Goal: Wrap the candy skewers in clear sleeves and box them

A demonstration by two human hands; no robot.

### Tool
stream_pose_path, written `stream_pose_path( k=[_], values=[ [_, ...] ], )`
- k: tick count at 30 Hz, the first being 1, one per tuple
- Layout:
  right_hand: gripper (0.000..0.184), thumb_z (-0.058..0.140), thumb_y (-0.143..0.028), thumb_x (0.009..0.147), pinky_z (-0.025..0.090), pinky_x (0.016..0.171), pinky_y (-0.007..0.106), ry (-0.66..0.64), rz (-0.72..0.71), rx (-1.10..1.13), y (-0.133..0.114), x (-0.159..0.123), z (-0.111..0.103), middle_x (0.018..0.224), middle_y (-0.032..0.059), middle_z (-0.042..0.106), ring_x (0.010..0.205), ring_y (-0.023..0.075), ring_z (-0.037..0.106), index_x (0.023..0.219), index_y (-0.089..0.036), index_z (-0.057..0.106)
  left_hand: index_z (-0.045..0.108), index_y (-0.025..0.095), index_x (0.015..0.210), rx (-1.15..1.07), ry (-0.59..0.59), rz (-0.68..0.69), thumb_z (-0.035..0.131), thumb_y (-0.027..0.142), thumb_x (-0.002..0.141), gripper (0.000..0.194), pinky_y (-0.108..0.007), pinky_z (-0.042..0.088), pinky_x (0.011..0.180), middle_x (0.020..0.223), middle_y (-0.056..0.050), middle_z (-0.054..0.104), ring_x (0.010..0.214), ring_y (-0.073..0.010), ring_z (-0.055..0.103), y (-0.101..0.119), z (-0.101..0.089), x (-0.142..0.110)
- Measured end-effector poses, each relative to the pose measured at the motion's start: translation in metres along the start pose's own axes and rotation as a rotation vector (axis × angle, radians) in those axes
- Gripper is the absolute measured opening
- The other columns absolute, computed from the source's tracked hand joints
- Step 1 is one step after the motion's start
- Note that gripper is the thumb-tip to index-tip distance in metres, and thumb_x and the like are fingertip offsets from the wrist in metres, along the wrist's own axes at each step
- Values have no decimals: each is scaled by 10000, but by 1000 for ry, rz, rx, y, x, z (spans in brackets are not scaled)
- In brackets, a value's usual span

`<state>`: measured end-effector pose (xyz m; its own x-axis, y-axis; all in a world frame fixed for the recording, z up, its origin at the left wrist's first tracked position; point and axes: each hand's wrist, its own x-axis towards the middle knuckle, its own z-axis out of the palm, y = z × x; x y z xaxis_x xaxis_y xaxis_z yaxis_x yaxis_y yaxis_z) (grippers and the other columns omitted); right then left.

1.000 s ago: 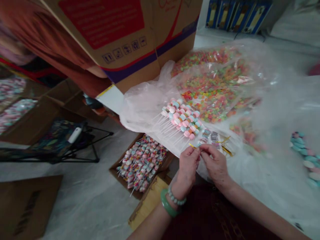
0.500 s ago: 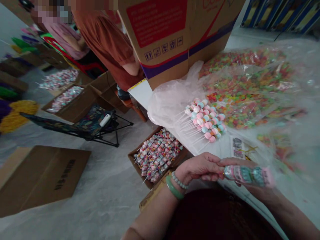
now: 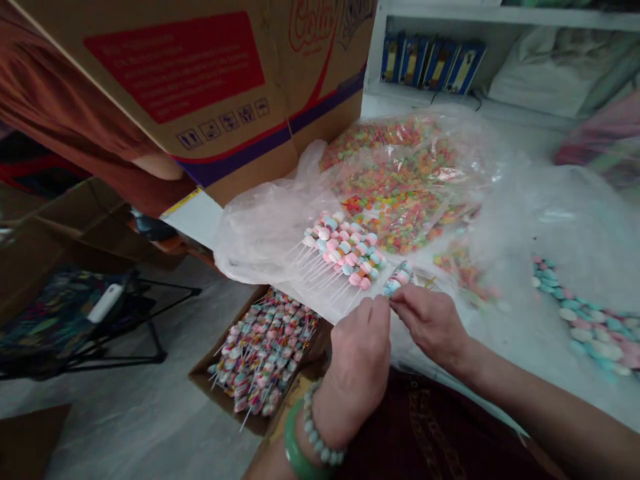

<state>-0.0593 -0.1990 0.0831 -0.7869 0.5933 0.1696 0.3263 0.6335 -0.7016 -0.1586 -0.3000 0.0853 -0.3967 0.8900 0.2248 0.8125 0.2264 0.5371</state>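
Observation:
My left hand (image 3: 357,360) and my right hand (image 3: 425,327) meet at the base of a marshmallow skewer in a transparent wrapper (image 3: 399,279), and both pinch it, its wrapped top pointing away from me. Just beyond my fingertips lies a heap of unwrapped pastel marshmallow skewers (image 3: 341,250) on a plastic sheet (image 3: 255,243), their white sticks toward me. A few gold twist ties (image 3: 427,283) lie near my right hand, partly hidden. My left wrist wears a green bangle (image 3: 295,447) and a bead bracelet (image 3: 315,427).
A cardboard box of wrapped skewers (image 3: 263,353) sits below the sheet, left of my hands. Beyond are a transparent bag of colourful candy (image 3: 395,180) and loose pastel marshmallows (image 3: 585,327). A large carton (image 3: 200,87) and a co-worker's orange sleeve (image 3: 65,107) fill the upper left.
The wrapped skewer, held sideways near me half a second ago, now stands upright and farther off between my fingertips. My hands have moved forward, and the view has swung slightly.

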Motion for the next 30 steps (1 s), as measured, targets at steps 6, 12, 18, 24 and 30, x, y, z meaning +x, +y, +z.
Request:
stream_pose_path(
  k=[6, 12, 18, 24, 30],
  values=[
    [168, 393, -278, 846, 285, 407, 213, 128, 243, 576, 11, -1, 24, 532, -51, 409, 402, 81, 298, 737, -185, 481, 518, 220, 1140, -1081, 20, -663, 643, 412, 768, 437, -295, 515, 653, 949, -43, 612, 767, -176, 627, -18, 21, 5],
    [235, 447, -295, 861, 345, 550, 261, 57, -350, -74, 43, -20, 11, 608, 14, 522, 565, 131, 468, 668, -187, 525, 639, 105, 871, -1339, -920, -829, 473, 689, 764, 617, -276, 465, 489, 766, -116, 646, 529, -166, 589, -32, 21, 5],
    [142, 527, -289, 789, 295, 455, 193, -174, 547, 696, 50, -37, 2, 542, -50, 452, 428, 68, 347, 700, -183, 497, 672, 211, 1043, -850, -665, -352, 714, 373, 698, 383, -214, 430, 568, 806, -17, 647, 627, -119, 538, -30, 33, 17],
    [291, 618, -441, 736, 289, 375, 164, -517, 786, 1348, 63, -66, -24, 587, -43, 555, 373, 46, 368, 820, -170, 554, 640, 331, 1153, -173, -702, 385, 600, 206, 793, 383, -290, 443, 693, 840, -21, 655, 783, -183, 586, -20, 27, 33],
    [59, 536, -219, 733, 431, 545, 199, -101, 617, 712, 54, -68, -47, 619, -47, 561, 508, 78, 524, 699, -175, 554, 602, 274, 1185, 90, -235, 549, 591, 187, 809, 386, -480, 382, 961, 1142, -107, 614, 1084, -277, 549, 8, 28, 44]
  ],
)
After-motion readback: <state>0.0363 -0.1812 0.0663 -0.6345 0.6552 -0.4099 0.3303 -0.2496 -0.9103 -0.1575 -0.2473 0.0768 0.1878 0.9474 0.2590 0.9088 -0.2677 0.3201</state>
